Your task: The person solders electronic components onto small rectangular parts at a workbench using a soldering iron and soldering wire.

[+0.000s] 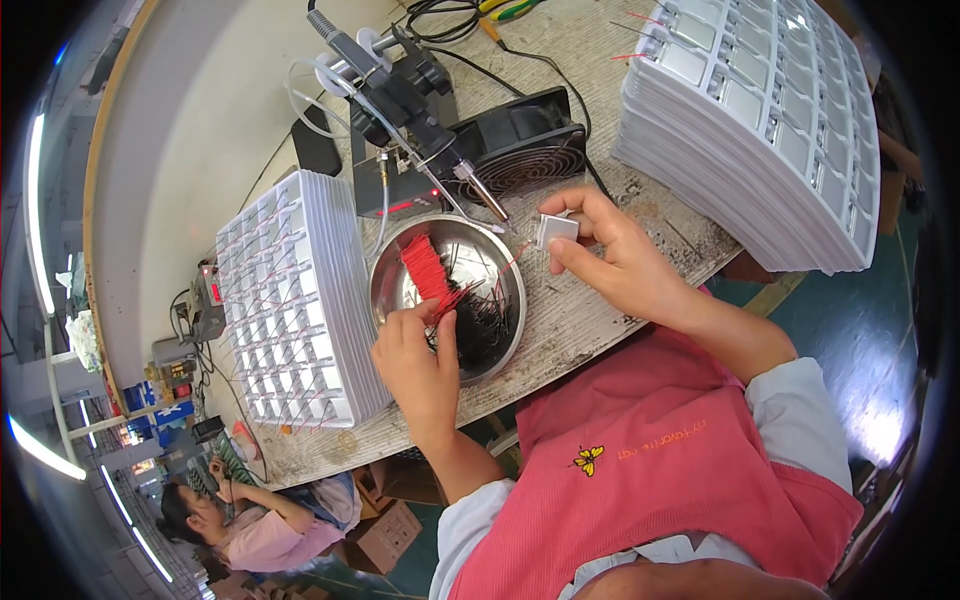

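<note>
My right hand [625, 255] pinches a small, flat, square silver battery cell [558, 232] between thumb and fingers, just right of a round metal bowl [519, 330]. A thin red wire [516, 257] sticks out from the cell toward the bowl. In the bowl lie a bundle of short red wires [424, 265] and a heap of black wires [470, 340]. My left hand [415, 365] reaches over the bowl's near left rim, its fingertips closed on the ends of the red wires. Above the cell, a soldering iron [482, 188] points down from its stand, its tip close to the bowl's far rim.
A stack of white trays [345, 300] holding wired cells stands at left. A taller stack [690, 150] is at far right, with red and black wires on top. Behind the iron sits a black fan [525, 150]. Another person [265, 525] sits at lower left.
</note>
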The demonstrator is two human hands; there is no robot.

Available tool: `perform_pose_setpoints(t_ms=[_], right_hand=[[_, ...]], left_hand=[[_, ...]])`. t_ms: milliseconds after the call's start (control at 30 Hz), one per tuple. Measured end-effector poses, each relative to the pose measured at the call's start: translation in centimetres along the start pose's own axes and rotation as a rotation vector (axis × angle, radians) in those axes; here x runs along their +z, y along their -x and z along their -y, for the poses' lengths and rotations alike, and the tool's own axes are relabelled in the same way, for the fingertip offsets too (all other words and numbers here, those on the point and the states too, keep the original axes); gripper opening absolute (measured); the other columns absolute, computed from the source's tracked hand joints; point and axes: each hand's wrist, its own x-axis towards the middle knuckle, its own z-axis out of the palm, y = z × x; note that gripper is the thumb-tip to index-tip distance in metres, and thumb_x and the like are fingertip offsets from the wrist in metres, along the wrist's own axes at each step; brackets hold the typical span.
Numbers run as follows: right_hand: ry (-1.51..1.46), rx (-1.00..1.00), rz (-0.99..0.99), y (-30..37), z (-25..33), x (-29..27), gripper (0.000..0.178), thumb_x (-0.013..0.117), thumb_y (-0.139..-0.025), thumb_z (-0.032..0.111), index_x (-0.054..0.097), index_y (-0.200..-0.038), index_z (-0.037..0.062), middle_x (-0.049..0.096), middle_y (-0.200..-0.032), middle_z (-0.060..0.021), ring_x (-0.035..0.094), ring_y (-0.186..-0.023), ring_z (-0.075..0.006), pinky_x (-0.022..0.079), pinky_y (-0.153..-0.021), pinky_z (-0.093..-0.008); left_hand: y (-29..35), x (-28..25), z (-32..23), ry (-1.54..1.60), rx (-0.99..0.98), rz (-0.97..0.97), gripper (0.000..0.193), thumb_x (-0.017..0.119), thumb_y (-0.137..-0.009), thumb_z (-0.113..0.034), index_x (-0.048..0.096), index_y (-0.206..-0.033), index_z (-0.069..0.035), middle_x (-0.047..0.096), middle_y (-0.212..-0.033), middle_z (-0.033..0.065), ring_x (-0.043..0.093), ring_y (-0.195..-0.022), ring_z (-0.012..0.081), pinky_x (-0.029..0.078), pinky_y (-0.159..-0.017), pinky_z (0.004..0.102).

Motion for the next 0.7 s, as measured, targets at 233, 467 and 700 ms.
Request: perform_pose_setpoints(t_ms=[233,467,700], right_hand=[[0.005,0.015,0.018,0.2,-0.5,0.0,0.031,0.056,-0.093,0.011,0.047,-0.122,0.0026,0.065,-0.089,-0.0102,0.067,-0.079,-0.0157,0.052,-0.072,-0.0306],[-0.010,0.001,0.008,0.4,-0.9,0.0,0.031,0.055,-0.094,0.011,0.047,-0.123,0.0031,0.066,-0.087,-0.0094,0.067,-0.079,-0.0152,0.052,-0.073,-0.0304],[0.001,0.021,0.016,0.4,-0.8,-0.1,0.031,0.055,-0.094,0.011,0.047,-0.122,0.0031,0.066,-0.084,-0.0084,0.067,-0.078,-0.0154,0.052,-0.073,-0.0304]], left_hand=[[0.2,0.5,-0.5,-0.031,0.066,0.072,0.012,0.069,-0.084,-0.014,0.066,-0.094,-0.008,0.059,-0.088,0.0079,0.057,-0.085,0.0282,0.041,-0.074,0.0402],[-0.1,0.6,-0.8,-0.034,0.057,0.109,0.008,0.067,-0.083,-0.009,0.065,-0.089,-0.004,0.060,-0.087,0.0100,0.057,-0.083,0.0308,0.042,-0.073,0.0409],[0.1,0.5,-0.7,-0.027,0.069,0.070,0.007,0.066,-0.084,-0.009,0.063,-0.086,-0.004,0.059,-0.086,0.0103,0.056,-0.081,0.0310,0.042,-0.072,0.0412]])
